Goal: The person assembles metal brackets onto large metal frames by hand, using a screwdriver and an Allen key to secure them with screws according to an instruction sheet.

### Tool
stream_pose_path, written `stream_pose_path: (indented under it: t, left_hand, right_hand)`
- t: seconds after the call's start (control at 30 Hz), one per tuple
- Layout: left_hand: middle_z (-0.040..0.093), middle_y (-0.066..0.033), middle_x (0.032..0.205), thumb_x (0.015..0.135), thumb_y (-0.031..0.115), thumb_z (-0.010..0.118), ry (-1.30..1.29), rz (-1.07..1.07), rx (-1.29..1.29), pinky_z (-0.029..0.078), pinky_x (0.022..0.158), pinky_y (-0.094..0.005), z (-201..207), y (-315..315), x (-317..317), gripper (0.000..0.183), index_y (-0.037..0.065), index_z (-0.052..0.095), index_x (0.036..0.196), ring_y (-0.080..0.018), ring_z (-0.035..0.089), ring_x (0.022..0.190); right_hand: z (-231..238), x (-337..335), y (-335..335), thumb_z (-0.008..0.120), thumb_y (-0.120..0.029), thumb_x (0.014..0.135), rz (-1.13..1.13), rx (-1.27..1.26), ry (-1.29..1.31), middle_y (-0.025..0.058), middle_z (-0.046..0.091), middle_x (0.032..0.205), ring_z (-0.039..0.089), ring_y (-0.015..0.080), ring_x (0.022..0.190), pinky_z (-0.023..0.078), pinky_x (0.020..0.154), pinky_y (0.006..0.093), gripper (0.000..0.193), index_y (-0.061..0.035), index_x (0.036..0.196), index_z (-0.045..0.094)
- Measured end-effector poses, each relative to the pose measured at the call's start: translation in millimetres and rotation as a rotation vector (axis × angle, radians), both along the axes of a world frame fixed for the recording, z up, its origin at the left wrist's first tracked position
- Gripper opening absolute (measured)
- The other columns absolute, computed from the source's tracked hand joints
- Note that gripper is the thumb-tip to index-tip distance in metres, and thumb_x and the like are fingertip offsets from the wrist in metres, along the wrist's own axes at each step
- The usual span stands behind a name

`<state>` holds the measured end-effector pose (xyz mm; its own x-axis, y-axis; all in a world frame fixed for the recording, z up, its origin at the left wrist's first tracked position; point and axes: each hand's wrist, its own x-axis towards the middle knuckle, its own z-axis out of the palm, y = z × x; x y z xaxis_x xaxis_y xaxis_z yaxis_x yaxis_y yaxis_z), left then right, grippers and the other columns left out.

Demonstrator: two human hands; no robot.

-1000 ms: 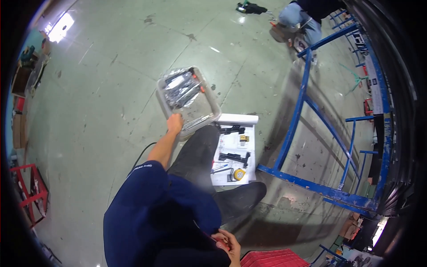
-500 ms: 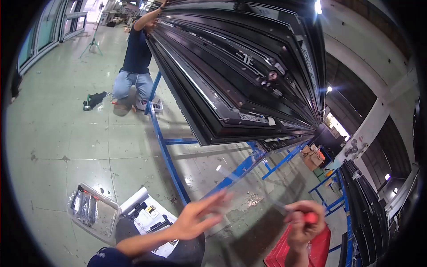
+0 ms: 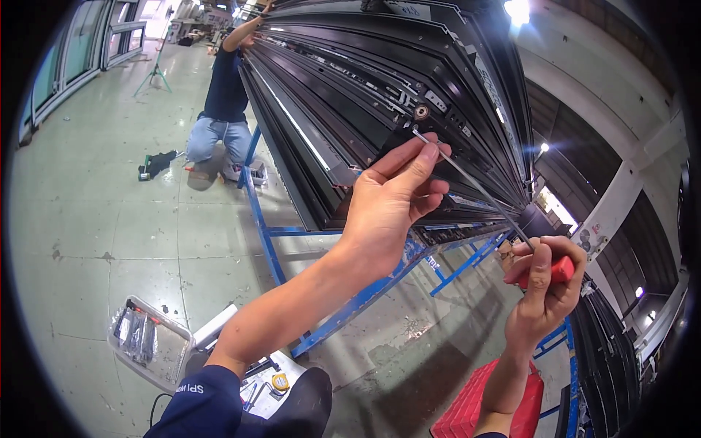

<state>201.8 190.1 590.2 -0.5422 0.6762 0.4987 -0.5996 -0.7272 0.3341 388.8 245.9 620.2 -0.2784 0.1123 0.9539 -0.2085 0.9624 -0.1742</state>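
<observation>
My right hand [image 3: 544, 292] is closed round the red handle of a T-handle driver [image 3: 485, 191] with a long, thin metal shaft. The handle lies across the shaft, partly hidden by my fingers. Up and to the left, my left hand [image 3: 394, 191] pinches the shaft between thumb and fingers close to its tip. That tip is in front of a stack of black metal frames [image 3: 328, 120], near a small round roller [image 3: 421, 112] and metal fittings on one frame. Whether the tip touches anything I cannot tell.
A blue steel stand [image 3: 365, 292] bears the frames. At their far left end another person [image 3: 228, 91] kneels with a raised arm. Low down are a clear plastic bin [image 3: 171, 358], a yellow tape measure [image 3: 280, 381] on white paper, and a red case [image 3: 475, 398].
Both my hands have risen toward the frames. My left hand, apart from the driver before, has closed on its shaft near the tip. The driver has risen with my right hand.
</observation>
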Motion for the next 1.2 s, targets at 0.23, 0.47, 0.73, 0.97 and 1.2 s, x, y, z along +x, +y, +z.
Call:
stream_pose_path:
  t: [0.23, 0.47, 0.73, 0.97, 1.2]
  left_hand:
    - [0.064, 0.0013, 0.111, 0.091, 0.024, 0.066, -0.065, 0.006, -0.027, 0.046, 0.066, -0.0175, 9.1, -0.1, 6.0, 0.037, 0.011, 0.057, 0.125, -0.0020, 0.052, 0.069]
    - [0.063, 0.0008, 0.112, 0.093, 0.021, 0.063, -0.094, -0.042, -0.042, 0.044, 0.063, -0.0151, 8.9, -5.3, 0.6, 0.034, 0.009, 0.056, 0.124, -0.0009, 0.049, 0.066]
    - [0.064, 0.0018, 0.109, 0.095, 0.020, 0.061, -0.097, -0.021, -0.075, 0.045, 0.064, -0.0154, 11.0, -3.8, 0.9, 0.024, 0.010, 0.061, 0.116, -0.0026, 0.053, 0.072]
    - [0.064, -0.0069, 0.110, 0.096, 0.020, 0.058, -0.190, -0.073, 0.029, 0.051, 0.100, -0.0309, 14.7, -4.6, 2.5, 0.024, 0.002, 0.060, 0.111, -0.0173, 0.061, 0.109]
    - [0.064, -0.0081, 0.109, 0.094, 0.024, 0.060, -0.109, -0.108, 0.076, 0.056, 0.091, -0.0298, 14.9, 0.3, 7.2, 0.027, 0.002, 0.060, 0.110, -0.0185, 0.063, 0.105]
  right_hand:
    - [13.1, -1.1, -5.3, 0.056, -0.005, 0.095, -0.003, 0.013, -0.011, 0.0126, 0.062, 0.084, 0.061, 0.0104, 0.061, 0.046, 0.054, 0.0192, 0.013, 0.0019, 0.105, 0.051]
    - [20.5, 0.5, -21.5, 0.059, 0.000, 0.091, -0.096, 0.129, -0.111, 0.0156, 0.067, 0.081, 0.062, 0.0108, 0.056, 0.048, 0.053, 0.0198, 0.010, 0.0034, 0.100, 0.054]
    - [33.3, -9.4, -56.0, 0.056, -0.019, 0.094, 0.149, -0.582, -0.249, 0.0154, 0.067, 0.078, 0.060, 0.0101, 0.051, 0.046, 0.048, 0.0191, 0.038, 0.0066, 0.121, 0.054]
    - [50.7, -0.4, -49.5, 0.063, -0.017, 0.088, -0.312, -0.219, -0.484, 0.0067, 0.065, 0.068, 0.047, 0.0069, 0.044, 0.033, 0.042, 0.0196, 0.024, 0.0051, 0.098, 0.068]
    - [105.6, 20.0, -42.8, 0.068, -0.003, 0.078, -0.613, 1.402, -0.750, 0.0008, 0.049, 0.061, 0.047, 0.0101, 0.052, 0.037, 0.049, 0.0295, 0.032, 0.0130, 0.106, 0.062]
